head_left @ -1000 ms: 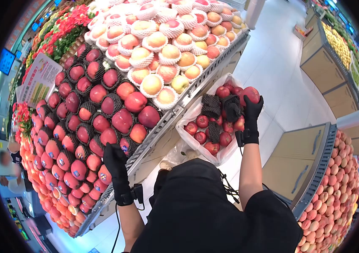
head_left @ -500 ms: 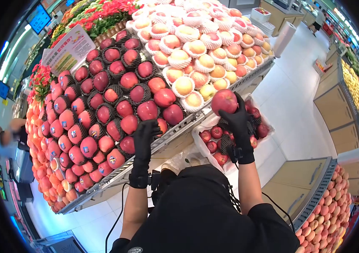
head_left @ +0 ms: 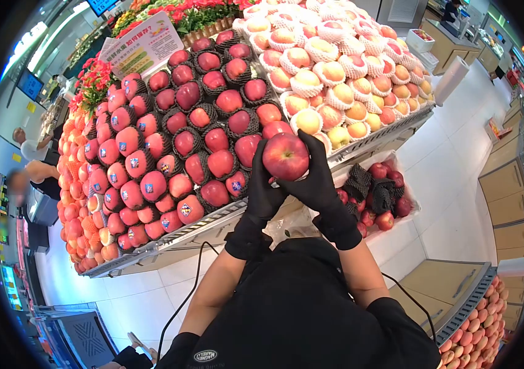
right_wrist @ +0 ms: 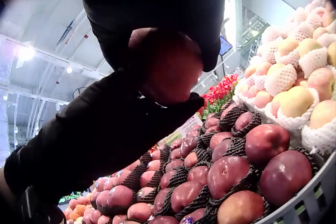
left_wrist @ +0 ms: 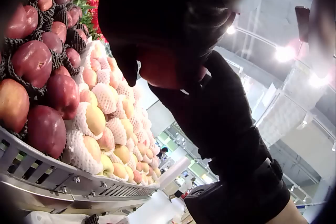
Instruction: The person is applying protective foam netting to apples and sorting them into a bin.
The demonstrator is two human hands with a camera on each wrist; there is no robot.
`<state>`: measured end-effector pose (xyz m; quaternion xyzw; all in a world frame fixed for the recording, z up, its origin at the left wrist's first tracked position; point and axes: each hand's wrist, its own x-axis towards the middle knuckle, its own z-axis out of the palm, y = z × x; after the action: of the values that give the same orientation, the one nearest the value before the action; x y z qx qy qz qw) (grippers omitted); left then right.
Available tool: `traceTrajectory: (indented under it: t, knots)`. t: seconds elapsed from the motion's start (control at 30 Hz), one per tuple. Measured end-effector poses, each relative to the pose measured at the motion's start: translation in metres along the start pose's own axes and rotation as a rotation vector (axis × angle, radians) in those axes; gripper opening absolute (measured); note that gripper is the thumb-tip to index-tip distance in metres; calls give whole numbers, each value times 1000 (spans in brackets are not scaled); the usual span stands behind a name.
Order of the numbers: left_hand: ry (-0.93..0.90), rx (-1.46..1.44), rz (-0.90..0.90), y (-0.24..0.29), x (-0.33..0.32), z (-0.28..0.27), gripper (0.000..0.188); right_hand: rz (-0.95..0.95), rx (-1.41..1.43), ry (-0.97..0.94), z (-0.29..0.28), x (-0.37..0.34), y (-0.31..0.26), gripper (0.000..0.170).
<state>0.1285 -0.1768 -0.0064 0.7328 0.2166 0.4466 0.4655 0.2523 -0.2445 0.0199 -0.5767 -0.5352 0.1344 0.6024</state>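
A large red apple (head_left: 286,157) is held up between both black-gloved hands, stem end showing in the head view. My left hand (head_left: 265,192) cups its left side, and my right hand (head_left: 316,179) grips the right side with fingers curled over the far edge. In the right wrist view the dark apple (right_wrist: 172,69) sits between the two gloves; the left wrist view shows only part of the apple (left_wrist: 163,69) below the glove. Just beyond the hands, red apples (head_left: 217,139) in black foam nets fill the sloping display.
Pale apples (head_left: 329,71) in white nets lie at the display's right. Below its slatted edge (head_left: 212,229), a lined crate (head_left: 414,206) holds red apples and loose black nets (head_left: 386,195). A cabinet (head_left: 437,280) stands at the right, and a sign (head_left: 145,44) behind the apples.
The right hand has lifted the apple from over the crate and brought it left in front of the body. The left hand has come from the display edge to the apple.
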Motion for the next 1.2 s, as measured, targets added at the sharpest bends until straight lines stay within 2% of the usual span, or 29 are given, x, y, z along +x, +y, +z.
traceTrajectory:
  t: [0.1,0.2,0.3,0.4,0.5,0.7,0.8,0.9,0.93,1.03,1.13,1.2]
  knots:
    - [128,92,-49,9,-6,-2,86,-17,31,-62,7,-2,-4,97]
    - [153,19,32,17,-5,-10,88,-27,86,-149,2,1,-2,98]
    - [168,265,169,13,-3,-18,89,20,204,-180,3,1,-3,96]
    - [189,350,237,12,0,-19,89,105,277,-190,1,4,-16,94]
    - [206,367,258,12,1,-16,88,57,269,-188,-1,6,-13,93]
    - [165,173,150,11,10,-12,90,45,278,-153,-4,11,-17,90]
    - [95,-41,-11,13,20,-19,98,30,181,-222,-15,16,-20,87]
    - [48,-107,16,29,25,-30,101,-8,95,-273,-21,20,-19,86]
    - [29,-34,36,33,27,-32,102,5,82,-282,-22,21,-20,88]
    - [87,29,74,30,28,-27,100,32,248,-274,-18,22,-22,93]
    - [91,-38,61,24,27,-22,99,44,320,-238,-15,22,-30,96]
    - [75,60,91,28,28,-21,99,31,242,-214,-13,23,-22,98]
